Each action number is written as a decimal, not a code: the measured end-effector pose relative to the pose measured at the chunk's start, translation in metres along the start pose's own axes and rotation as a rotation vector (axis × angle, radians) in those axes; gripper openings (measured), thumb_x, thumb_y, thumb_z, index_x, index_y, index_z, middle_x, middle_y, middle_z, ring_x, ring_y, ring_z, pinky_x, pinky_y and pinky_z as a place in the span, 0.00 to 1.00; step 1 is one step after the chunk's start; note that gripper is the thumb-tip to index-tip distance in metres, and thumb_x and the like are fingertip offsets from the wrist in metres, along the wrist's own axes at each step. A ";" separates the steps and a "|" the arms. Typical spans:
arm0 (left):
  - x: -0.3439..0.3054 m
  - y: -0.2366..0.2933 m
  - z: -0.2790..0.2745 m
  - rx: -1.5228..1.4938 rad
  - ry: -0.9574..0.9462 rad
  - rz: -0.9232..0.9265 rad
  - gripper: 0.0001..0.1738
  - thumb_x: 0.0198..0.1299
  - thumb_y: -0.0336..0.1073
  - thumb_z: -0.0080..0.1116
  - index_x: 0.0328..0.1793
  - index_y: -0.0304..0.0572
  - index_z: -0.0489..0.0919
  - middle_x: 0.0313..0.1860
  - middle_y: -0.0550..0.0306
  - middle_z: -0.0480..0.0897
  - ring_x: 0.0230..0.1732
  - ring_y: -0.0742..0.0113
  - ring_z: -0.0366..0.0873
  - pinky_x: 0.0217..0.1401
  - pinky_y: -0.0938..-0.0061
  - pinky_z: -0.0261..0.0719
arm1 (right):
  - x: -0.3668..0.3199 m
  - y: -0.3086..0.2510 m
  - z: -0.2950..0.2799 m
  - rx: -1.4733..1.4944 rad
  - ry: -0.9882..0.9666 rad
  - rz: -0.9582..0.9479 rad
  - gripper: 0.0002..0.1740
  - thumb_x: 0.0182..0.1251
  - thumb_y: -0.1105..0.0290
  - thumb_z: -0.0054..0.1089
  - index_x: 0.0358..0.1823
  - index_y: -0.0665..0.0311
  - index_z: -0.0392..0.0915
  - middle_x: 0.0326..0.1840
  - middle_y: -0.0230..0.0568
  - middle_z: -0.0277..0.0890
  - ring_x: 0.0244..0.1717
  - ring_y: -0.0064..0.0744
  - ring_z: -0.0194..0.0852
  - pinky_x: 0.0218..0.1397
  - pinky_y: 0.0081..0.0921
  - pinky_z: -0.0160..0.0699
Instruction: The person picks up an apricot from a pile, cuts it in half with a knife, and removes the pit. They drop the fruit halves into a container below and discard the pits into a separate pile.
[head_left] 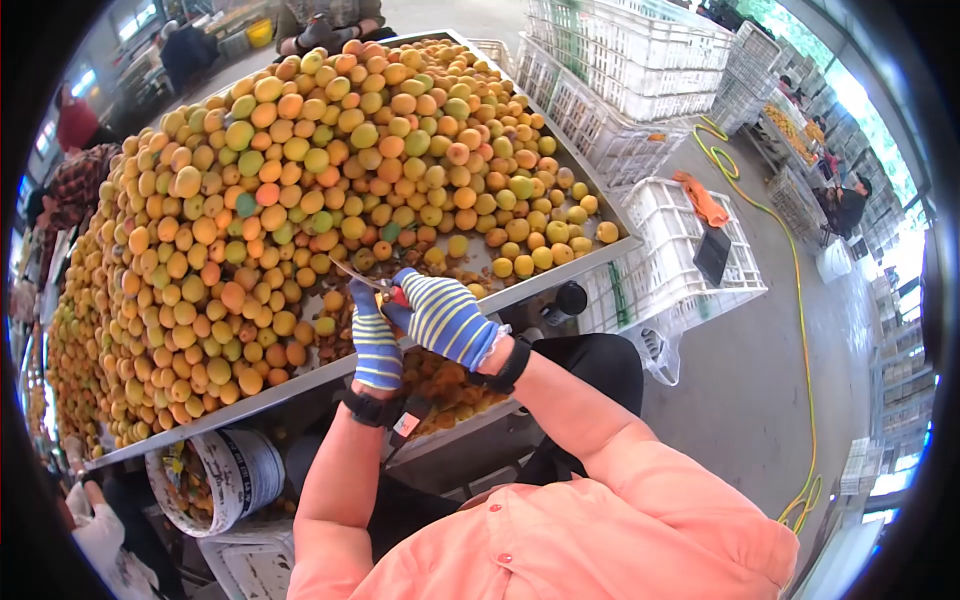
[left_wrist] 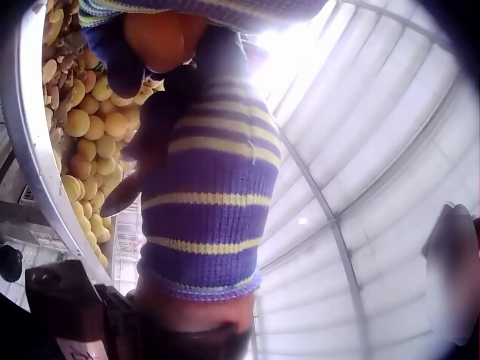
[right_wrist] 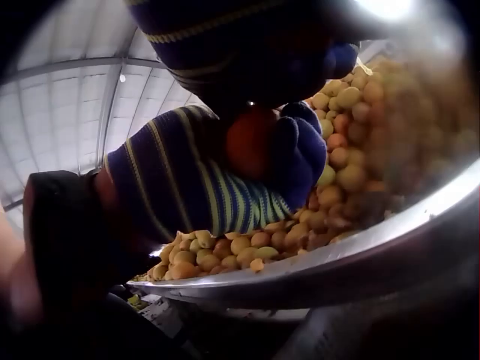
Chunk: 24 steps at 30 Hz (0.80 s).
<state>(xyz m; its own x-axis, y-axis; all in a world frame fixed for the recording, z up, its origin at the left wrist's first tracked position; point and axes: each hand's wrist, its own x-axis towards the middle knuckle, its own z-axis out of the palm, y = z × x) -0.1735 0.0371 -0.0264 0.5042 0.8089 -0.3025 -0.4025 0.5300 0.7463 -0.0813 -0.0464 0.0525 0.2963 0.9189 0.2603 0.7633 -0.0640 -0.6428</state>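
Observation:
In the head view, both hands wear blue gloves with pale stripes and meet at the near edge of a metal tray [head_left: 300, 377] heaped with yellow-orange fruit [head_left: 290, 150]. The right hand [head_left: 445, 315] curls its fingers around an orange fruit [right_wrist: 251, 142], clearest in the right wrist view. Against it, the left hand [head_left: 377, 345] is closed, its fingertips partly hidden. A slim metal blade [head_left: 352, 271] points away from the hands; in the left wrist view the blade [left_wrist: 121, 196] comes out beside the left hand [left_wrist: 210, 180], which appears to grip its handle.
A white bucket [head_left: 250, 480] with fruit scraps stands below the tray at left. White crates [head_left: 640, 70] are stacked at the tray's right, one bearing an orange cloth [head_left: 702, 198] and a dark flat object [head_left: 712, 255]. A yellow-green hose [head_left: 795, 300] crosses the floor. Other people sit around.

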 end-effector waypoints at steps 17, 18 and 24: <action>-0.064 0.003 -0.005 1.659 -0.677 0.060 0.30 0.62 0.52 0.56 0.59 0.32 0.74 0.49 0.37 0.81 0.53 0.43 0.78 0.55 0.61 0.75 | 0.048 0.124 -0.029 -0.331 -0.103 0.336 0.25 0.57 0.54 0.67 0.46 0.68 0.76 0.41 0.55 0.81 0.46 0.53 0.79 0.50 0.40 0.76; -0.063 0.006 -0.003 1.664 -0.701 0.051 0.29 0.62 0.52 0.55 0.59 0.33 0.74 0.49 0.37 0.81 0.53 0.43 0.78 0.55 0.61 0.75 | 0.049 0.129 -0.023 -0.321 -0.102 0.305 0.25 0.57 0.54 0.67 0.46 0.69 0.76 0.41 0.56 0.81 0.46 0.54 0.79 0.50 0.40 0.77; -0.062 0.016 0.007 1.028 -0.724 -0.326 0.20 0.66 0.42 0.56 0.58 0.36 0.76 0.41 0.57 0.83 0.36 0.73 0.78 0.38 0.78 0.77 | 0.059 0.135 -0.011 -0.321 -0.207 0.367 0.24 0.56 0.57 0.66 0.44 0.71 0.75 0.40 0.58 0.80 0.45 0.55 0.79 0.49 0.40 0.77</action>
<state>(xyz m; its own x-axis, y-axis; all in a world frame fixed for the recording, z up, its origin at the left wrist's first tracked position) -0.2058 -0.0065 0.0081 0.8930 0.1888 -0.4086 0.4200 -0.0231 0.9072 0.0452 -0.0053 -0.0109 0.4823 0.8692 -0.1090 0.7776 -0.4821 -0.4037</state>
